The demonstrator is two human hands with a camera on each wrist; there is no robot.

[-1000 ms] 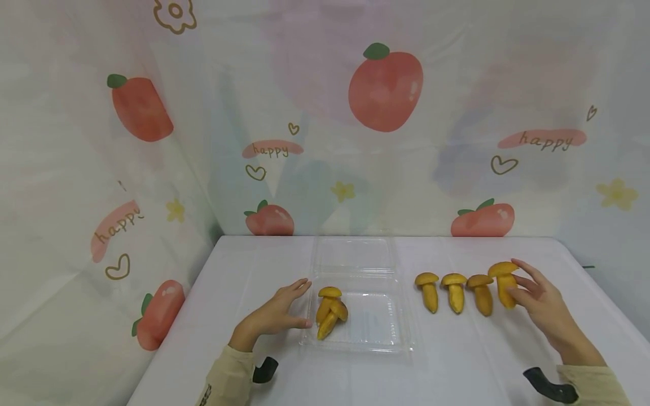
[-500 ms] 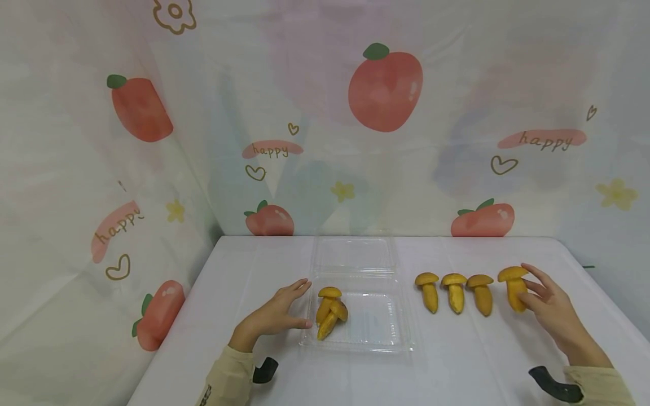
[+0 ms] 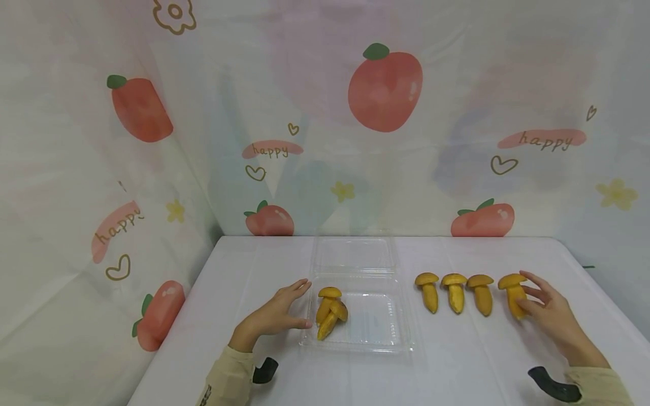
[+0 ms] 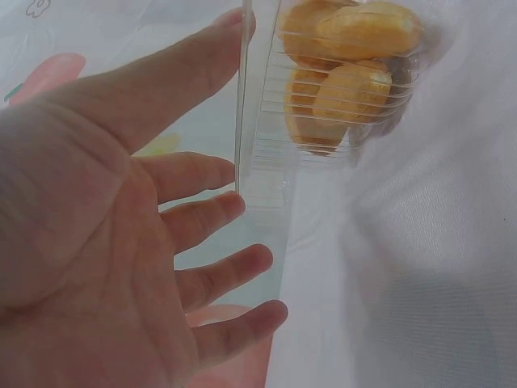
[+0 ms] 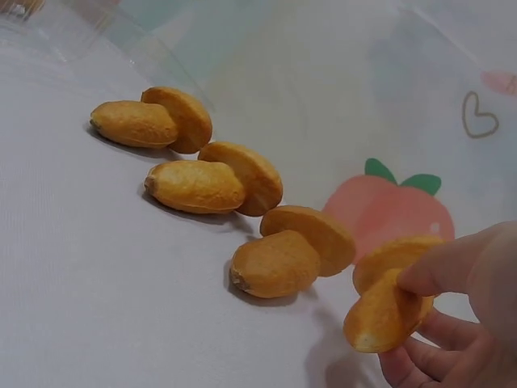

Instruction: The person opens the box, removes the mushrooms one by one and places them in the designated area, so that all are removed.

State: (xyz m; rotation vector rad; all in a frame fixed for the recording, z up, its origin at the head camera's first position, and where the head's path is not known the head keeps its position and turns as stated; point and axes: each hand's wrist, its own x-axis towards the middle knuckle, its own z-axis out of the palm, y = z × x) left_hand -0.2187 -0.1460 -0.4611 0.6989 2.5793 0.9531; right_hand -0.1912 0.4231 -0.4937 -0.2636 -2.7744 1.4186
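A: How many mushrooms do you count?
B: Six. There are two mushrooms in the clear plastic box, the nearer one partly covering the other. Three mushrooms lie in a row on the white worktop, right of the box. The sixth mushroom is at the row's right end, in the right hand.
A: And what are the two hands doing?
B: The right one pinches that mushroom's stem between thumb and fingers; I can't tell whether it touches the worktop. The left hand has its fingers spread, thumb against the box's left rim, gripping nothing.
A: Anything between the right hand and the box?
B: Yes, that row of three. The box's single lid lies folded back behind it.
A: What else is around?
B: Two beige sleeves, two black curved pieces by the wrists, and a fruit-printed backdrop.
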